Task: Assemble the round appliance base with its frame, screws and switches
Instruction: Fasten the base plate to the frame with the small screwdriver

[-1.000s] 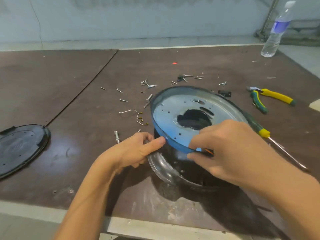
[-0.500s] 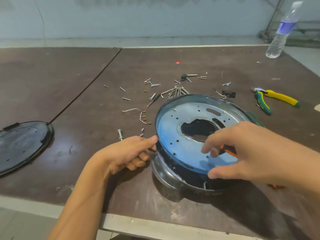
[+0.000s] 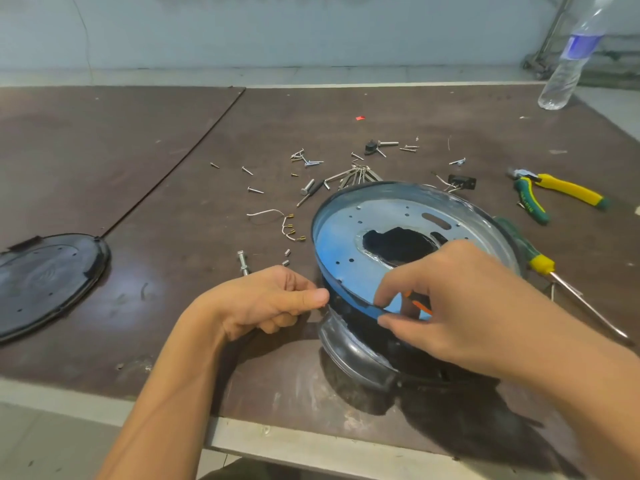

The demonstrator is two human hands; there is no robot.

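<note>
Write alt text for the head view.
Two hands hold a round, blue-tinted metal plate tilted over a shiny appliance base: the right hand pinches its near rim, the left hand touches its left edge with the thumb. Screws, pliers and a screwdriver lie on the table.

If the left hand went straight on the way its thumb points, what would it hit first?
The left hand points its thumb right, at the near-left rim of the blue-filmed round frame. It would likely meet that rim first, almost at once; it may already touch.
</note>
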